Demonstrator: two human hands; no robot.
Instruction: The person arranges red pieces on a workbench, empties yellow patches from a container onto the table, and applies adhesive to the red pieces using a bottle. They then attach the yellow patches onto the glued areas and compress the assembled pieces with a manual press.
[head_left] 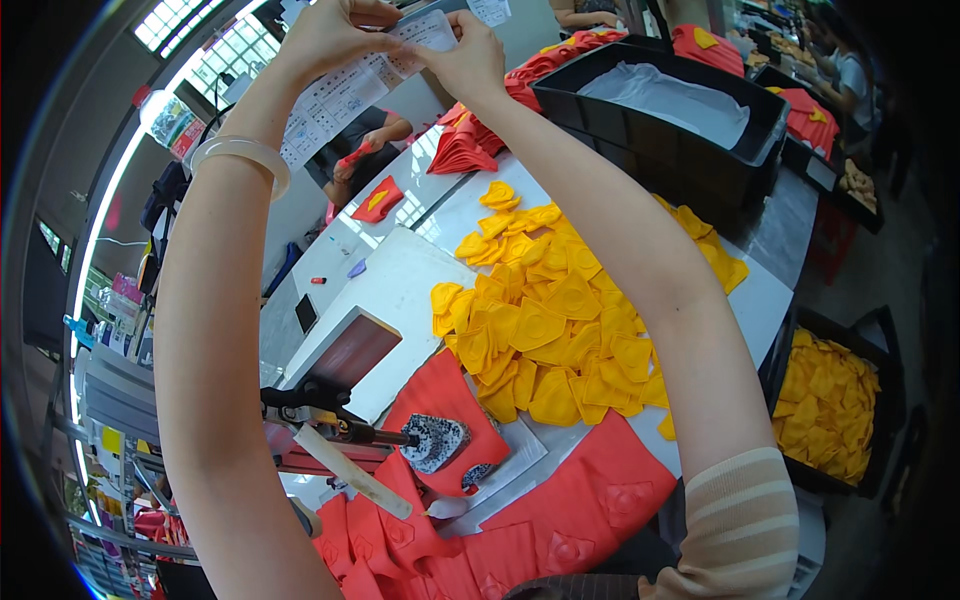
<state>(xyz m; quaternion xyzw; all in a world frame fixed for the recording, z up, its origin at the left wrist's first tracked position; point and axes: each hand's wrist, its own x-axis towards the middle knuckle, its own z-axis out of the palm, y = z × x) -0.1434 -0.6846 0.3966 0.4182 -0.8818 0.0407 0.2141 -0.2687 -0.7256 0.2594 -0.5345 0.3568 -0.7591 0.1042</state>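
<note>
Both my arms reach up to the top of the view. My left hand [335, 38] and my right hand [468, 62] pinch a white printed paper sheet [335, 112] between them, close to its upper edge. A smaller pale slip [430, 32] shows between the fingers; whether it is separate from the sheet I cannot tell. A pale bangle [240, 152] circles my left wrist. Below my arms, a speckled black-and-white pad [436, 443] on a machine arm rests over red fabric [440, 385]. More red fabric pieces [590, 500] with raised patches lie along the near edge.
A heap of yellow fabric pieces [540, 320] covers the table's middle. Behind it stands a black bin [650, 130] with a pale liner; another bin of yellow pieces [825, 400] is at right. Across the table, a person [370, 140] handles red fabric. A phone [306, 313] lies at left.
</note>
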